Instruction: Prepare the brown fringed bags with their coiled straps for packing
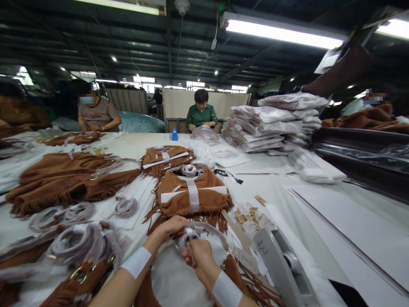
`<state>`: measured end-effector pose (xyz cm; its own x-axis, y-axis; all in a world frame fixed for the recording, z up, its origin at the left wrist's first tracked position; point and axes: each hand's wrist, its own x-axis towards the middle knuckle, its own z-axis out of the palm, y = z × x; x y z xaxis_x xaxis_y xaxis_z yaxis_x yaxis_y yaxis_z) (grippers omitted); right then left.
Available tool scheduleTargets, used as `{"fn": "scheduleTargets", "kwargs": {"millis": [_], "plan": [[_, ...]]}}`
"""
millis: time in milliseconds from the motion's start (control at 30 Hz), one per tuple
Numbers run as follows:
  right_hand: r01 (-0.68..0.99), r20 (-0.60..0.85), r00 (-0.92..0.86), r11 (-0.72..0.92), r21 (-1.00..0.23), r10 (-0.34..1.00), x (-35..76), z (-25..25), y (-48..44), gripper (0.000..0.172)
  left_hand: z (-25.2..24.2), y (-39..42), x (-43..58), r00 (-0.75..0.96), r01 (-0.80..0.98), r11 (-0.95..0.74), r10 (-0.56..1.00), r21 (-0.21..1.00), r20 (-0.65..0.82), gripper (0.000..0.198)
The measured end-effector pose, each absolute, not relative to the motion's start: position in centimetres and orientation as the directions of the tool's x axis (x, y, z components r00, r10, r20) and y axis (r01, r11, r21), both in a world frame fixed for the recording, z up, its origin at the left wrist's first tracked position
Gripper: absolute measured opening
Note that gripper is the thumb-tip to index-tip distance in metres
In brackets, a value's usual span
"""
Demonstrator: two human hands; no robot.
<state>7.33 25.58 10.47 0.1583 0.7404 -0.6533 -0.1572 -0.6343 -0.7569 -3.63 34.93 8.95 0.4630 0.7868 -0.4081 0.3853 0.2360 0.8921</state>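
My left hand (175, 223) is closed at the top of a plastic-wrapped bag strap (211, 227), its fingertips partly hidden. Just below, my right hand (202, 255) is closed on the lower part of the same wrapped strap, near a coil. The strap runs right to a metal ring on a brown fringed bag (234, 273), which lies under my forearms. Beyond my hands lies another fringed bag (179, 194) with a white band (192, 195) around it and a small wrapped coil (189, 170) at its top. White patches cover both my wrists.
A grey tape dispenser (284, 264) stands at right, beside paper tags (251, 216). Wrapped strap coils (75, 243) and brown bags (64, 177) lie at left. Bagged goods (265, 123) are piled at the back right. Co-workers (202, 111) sit across the table.
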Motion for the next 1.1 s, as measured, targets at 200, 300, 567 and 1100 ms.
{"fn": "scheduleTargets", "kwargs": {"millis": [200,300,567,1100], "plan": [[-0.124,-0.658,0.201,-0.647,-0.752,0.726,8.4,10.3,25.2,0.022,8.8,35.6,-4.0,0.451,0.442,0.219,0.784,0.870,-0.426,0.056],[-0.148,-0.674,0.205,-0.659,-0.738,0.709,8.2,10.2,25.6,0.021,8.4,35.7,-4.1,0.457,0.455,0.199,0.784,0.868,-0.420,0.059],[-0.250,-0.650,0.278,-0.600,-0.760,0.708,5.6,9.3,26.7,0.014,8.5,35.9,-4.5,0.465,0.521,0.088,0.805,0.849,-0.369,0.057],[-0.152,-0.664,0.156,-0.646,-0.748,0.731,8.6,9.5,25.5,0.015,7.8,34.5,-4.7,0.578,0.438,0.122,0.721,0.891,-0.382,0.036]]}}
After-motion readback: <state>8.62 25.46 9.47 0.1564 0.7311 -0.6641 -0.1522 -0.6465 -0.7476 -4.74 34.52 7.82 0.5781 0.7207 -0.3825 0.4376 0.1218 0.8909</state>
